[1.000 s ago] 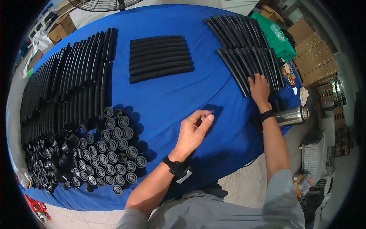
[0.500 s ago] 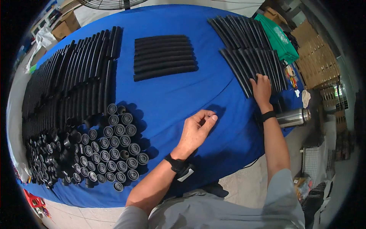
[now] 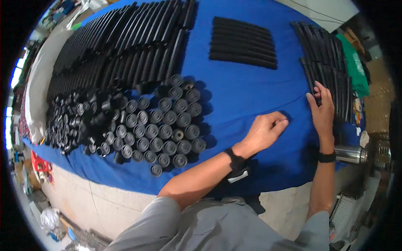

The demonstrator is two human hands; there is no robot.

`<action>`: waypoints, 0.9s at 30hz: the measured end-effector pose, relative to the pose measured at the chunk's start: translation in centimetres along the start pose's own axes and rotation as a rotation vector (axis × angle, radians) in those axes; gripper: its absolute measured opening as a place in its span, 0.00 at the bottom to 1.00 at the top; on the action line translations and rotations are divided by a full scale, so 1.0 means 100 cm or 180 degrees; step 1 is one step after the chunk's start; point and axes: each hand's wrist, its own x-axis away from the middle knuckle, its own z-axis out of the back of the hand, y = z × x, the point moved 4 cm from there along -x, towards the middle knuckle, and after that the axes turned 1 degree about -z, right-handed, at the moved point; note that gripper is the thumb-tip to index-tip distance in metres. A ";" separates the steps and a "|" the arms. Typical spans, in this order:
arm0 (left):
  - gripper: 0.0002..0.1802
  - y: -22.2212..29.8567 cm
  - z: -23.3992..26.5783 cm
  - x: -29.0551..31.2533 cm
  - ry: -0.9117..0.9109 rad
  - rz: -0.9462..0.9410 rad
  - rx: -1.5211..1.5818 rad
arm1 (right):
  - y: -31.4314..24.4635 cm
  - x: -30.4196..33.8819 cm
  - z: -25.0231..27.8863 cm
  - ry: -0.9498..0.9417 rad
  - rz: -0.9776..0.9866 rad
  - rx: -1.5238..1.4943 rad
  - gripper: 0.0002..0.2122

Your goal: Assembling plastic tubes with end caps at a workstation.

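My left hand [image 3: 264,133] hovers over the blue cloth near the middle, fingers curled in and thumb against the index finger; nothing shows in it. To its right, my right hand [image 3: 323,109] is at the near left end of a row of black tubes [image 3: 331,79], its thumb and fingers apart. It overlaps the tube ends, and whether it touches them I cannot tell. A dark band circles each wrist. Left of my left hand stand many round black caps [image 3: 169,147] with ringed tops. Farther back lies a separate block of black tubes [image 3: 243,43].
Long rows of black tubes [image 3: 146,29] cover the far left of the blue cloth [image 3: 243,92]. Loose small black parts [image 3: 69,121] are heaped at the left edge. A steel flask [image 3: 351,154] lies by my right wrist. A green crate [image 3: 353,65] stands beyond the right-hand tubes.
The view has swung left, so everything sits farther right in it. My right hand has drawn back slightly toward me from the tubes, its fingers apart. My left hand stays curled.
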 end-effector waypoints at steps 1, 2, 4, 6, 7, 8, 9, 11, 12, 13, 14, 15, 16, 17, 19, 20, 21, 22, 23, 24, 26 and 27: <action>0.20 0.002 -0.004 0.005 -0.0385 0.0442 0.0283 | -0.010 0.002 -0.005 -0.0169 0.0160 -0.0079 0.20; 0.22 0.012 -0.009 0.004 -0.0787 0.0817 0.0560 | -0.019 -0.001 -0.010 -0.0283 0.0406 -0.0075 0.20; 0.31 0.024 -0.011 0.009 -0.1212 0.0655 0.0797 | -0.036 -0.014 -0.029 -0.0505 0.0938 -0.0080 0.21; 0.31 0.022 -0.013 0.012 -0.1448 0.0485 0.0690 | -0.055 -0.028 -0.051 -0.0383 0.1762 0.0244 0.22; 0.31 0.018 -0.013 0.015 -0.1416 0.0435 0.0636 | -0.066 -0.034 -0.065 -0.0363 0.1844 0.0445 0.23; 0.31 0.022 -0.014 0.014 -0.1496 0.0381 0.0611 | -0.068 -0.038 -0.075 -0.0331 0.1884 0.0677 0.23; 0.31 0.027 -0.015 0.012 -0.1524 0.0325 0.0708 | -0.067 -0.043 -0.081 -0.0297 0.1960 0.0855 0.24; 0.31 0.029 -0.015 0.013 -0.1503 0.0248 0.0880 | -0.066 -0.045 -0.098 -0.0295 0.2093 0.1172 0.25; 0.31 0.030 -0.017 0.011 -0.1476 0.0193 0.0944 | -0.064 -0.047 -0.101 -0.0253 0.2075 0.1186 0.25; 0.31 0.029 -0.016 0.012 -0.1413 0.0173 0.1010 | -0.068 -0.044 -0.106 -0.0245 0.2065 0.1161 0.25; 0.31 0.027 -0.015 0.013 -0.1399 0.0156 0.0992 | -0.072 -0.043 -0.110 -0.0238 0.2052 0.1140 0.25; 0.30 0.026 -0.015 0.012 -0.1388 0.0138 0.0977 | -0.072 -0.045 -0.108 -0.0344 0.1932 0.1005 0.24; 0.30 0.024 -0.014 0.013 -0.1380 0.0131 0.0943 | -0.078 -0.046 -0.104 -0.0392 0.1817 0.0965 0.25; 0.30 0.023 -0.015 0.014 -0.1350 0.0078 0.0960 | -0.082 -0.046 -0.100 -0.0442 0.1703 0.0926 0.25; 0.30 0.021 -0.017 0.014 -0.1313 -0.0048 0.0969 | -0.079 -0.044 -0.099 -0.0238 0.1766 0.0739 0.25; 0.29 0.024 -0.016 0.013 -0.1339 -0.0010 0.0955 | -0.069 -0.043 -0.100 -0.0372 0.1728 0.0629 0.24; 0.29 0.026 -0.017 0.013 -0.1364 0.0027 0.0943 | -0.058 -0.040 -0.101 -0.0507 0.1692 0.0520 0.23; 0.29 0.030 -0.018 0.012 -0.1397 0.0062 0.0938 | -0.053 -0.034 -0.100 -0.0642 0.1651 0.0420 0.22; 0.28 0.030 -0.014 0.013 -0.1352 0.0154 0.0959 | -0.062 -0.026 -0.095 -0.0617 0.1645 0.0313 0.18; 0.28 0.029 -0.012 0.014 -0.1308 0.0117 0.0972 | -0.065 -0.016 -0.093 -0.0708 0.1480 0.0223 0.18; 0.28 0.030 -0.013 0.014 -0.1270 0.0018 0.1009 | -0.064 0.007 -0.081 -0.0871 0.1133 0.0081 0.18; 0.27 0.033 -0.012 0.013 -0.1243 -0.0098 0.1002 | -0.062 0.019 -0.075 -0.0891 0.0987 -0.0096 0.19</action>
